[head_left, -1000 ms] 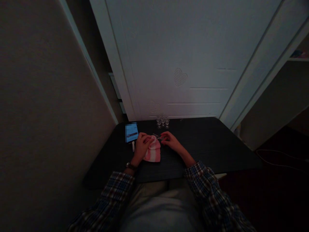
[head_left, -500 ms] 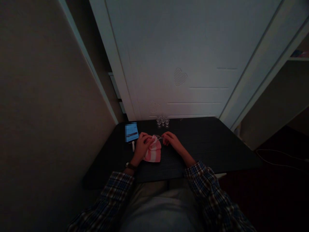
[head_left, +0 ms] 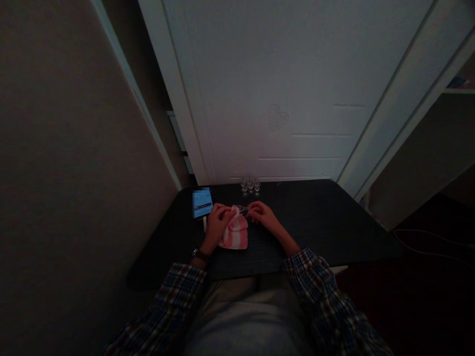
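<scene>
Head view | left hand [head_left: 218, 223] closed on pink cloth [head_left: 238, 240] | right hand [head_left: 260, 214] fingertips pinching small glass [head_left: 243, 208] between hands, over desk [head_left: 319, 222], short of far edge | risk: cloth tugging could slip that pinch

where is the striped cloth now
In the head view, the striped cloth is in the left hand, left of the middle of the dark table, with the right hand just right of it and the glasses beyond.
</scene>
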`<state>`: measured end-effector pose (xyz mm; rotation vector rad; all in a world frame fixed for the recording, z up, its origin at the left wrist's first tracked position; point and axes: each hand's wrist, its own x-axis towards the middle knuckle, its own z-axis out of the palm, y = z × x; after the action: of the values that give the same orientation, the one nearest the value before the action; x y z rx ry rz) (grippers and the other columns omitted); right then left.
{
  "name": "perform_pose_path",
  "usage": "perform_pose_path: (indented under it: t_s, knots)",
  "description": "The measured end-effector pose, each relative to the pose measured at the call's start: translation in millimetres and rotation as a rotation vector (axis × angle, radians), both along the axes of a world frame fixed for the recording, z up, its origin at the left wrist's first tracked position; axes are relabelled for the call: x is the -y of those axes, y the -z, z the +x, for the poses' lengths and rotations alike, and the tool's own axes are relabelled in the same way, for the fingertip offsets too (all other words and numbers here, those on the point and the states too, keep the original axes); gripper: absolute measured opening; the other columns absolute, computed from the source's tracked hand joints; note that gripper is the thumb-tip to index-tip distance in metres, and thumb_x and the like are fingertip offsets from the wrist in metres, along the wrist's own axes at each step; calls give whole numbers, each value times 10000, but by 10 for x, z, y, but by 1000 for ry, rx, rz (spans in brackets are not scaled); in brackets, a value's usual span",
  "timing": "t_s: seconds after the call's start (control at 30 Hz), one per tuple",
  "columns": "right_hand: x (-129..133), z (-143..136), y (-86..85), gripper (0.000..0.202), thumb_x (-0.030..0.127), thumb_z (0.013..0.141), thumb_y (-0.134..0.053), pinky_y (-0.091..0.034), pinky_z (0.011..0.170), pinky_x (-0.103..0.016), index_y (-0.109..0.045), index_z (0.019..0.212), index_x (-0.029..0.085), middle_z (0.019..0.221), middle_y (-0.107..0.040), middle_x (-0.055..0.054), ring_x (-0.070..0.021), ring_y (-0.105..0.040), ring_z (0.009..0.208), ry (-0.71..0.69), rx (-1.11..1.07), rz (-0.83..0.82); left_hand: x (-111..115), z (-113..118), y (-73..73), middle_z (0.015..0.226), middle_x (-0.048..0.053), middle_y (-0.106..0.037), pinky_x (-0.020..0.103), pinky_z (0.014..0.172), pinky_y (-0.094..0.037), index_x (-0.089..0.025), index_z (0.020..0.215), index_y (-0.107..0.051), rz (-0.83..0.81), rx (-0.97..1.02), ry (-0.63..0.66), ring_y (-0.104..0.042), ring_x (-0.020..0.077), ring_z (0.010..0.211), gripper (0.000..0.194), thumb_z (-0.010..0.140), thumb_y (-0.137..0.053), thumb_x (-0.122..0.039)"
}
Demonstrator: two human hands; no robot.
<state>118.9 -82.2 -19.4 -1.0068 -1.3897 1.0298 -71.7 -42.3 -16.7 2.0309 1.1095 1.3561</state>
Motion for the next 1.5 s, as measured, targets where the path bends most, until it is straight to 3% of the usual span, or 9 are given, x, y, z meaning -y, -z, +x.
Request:
perform_pose_path:
  t_s: [0.17, 0.3, 0.47, 0.57, 0.83, 1.03, 1.3, 1.5]
  knots:
    - [31, 7, -48, 285, 434, 767, -546, -360, 421, -184, -560, 829, 156, 566, -586, 15, -77, -487, 437, 26, 82, -27, 22, 6, -20, 844, 8, -492, 273, 682, -423, -215, 781, -650, 2, -10, 22, -510, 157, 801, 164, 752, -580, -360]
    - [41, -6, -52, 434, 519, 829, -406, -335, 395, -185, -555, 658, 149, 460, -521, 17, -76, -464, 389, 41, 171, -64, 33, 7, -26, 858, 12, -491, 272, 674, -425, -213, 796, -649, -8, -14, 32, -513, 157, 803, 166, 756, -577, -358]
    - [34, -34, -31, 285, 432, 802, -496, -355, 416, -172, -542, 929, 181, 680, -598, 12, -66, -480, 460, 41, 113, 11, 18, -2, -16, 856, 16, -504, 274, 677, -434, -203, 796, -642, -13, -1, 3, -516, 154, 791, 179, 765, -563, -361]
    - [21, -36, -9, 355, 359, 720, -613, -372, 428, -171, -492, 1021, 218, 771, -591, 22, -72, -504, 510, 47, 90, 38, 8, -6, -10, 848, 18, -510, 275, 681, -437, -198, 785, -639, -9, 4, -7, -518, 153, 789, 177, 768, -559, -355]
    - [39, 2, -27, 254, 397, 737, -591, -372, 451, -188, -555, 861, 178, 678, -597, 16, -76, -491, 493, 113, 139, 31, 34, 12, -24, 870, 22, -503, 278, 694, -439, -206, 839, -650, -13, -20, 37, -518, 159, 815, 184, 769, -559, -350]
    - [52, 26, -69, 393, 500, 818, -445, -342, 411, -187, -577, 703, 149, 552, -577, 0, -71, -455, 410, 106, 194, -11, 75, 20, -58, 911, 20, -493, 278, 718, -431, -219, 885, -662, -6, -54, 132, -514, 156, 829, 177, 762, -570, -308]
    - [58, 13, -66, 402, 502, 829, -426, -346, 413, -188, -567, 692, 152, 536, -568, 6, -73, -460, 402, 67, 191, -4, 29, 15, -19, 931, 32, -504, 263, 665, -451, -202, 852, -663, -133, 4, 171, -528, 157, 807, 196, 755, -565, -341]
    - [83, 3, -93, 305, 435, 835, -448, -356, 440, -183, -549, 731, 166, 590, -566, 18, -69, -464, 434, 37, 165, 52, -2, 20, -4, 890, 31, -533, 271, 699, -449, -197, 766, -662, -139, -17, 202, -532, 157, 809, 164, 762, -553, -319]
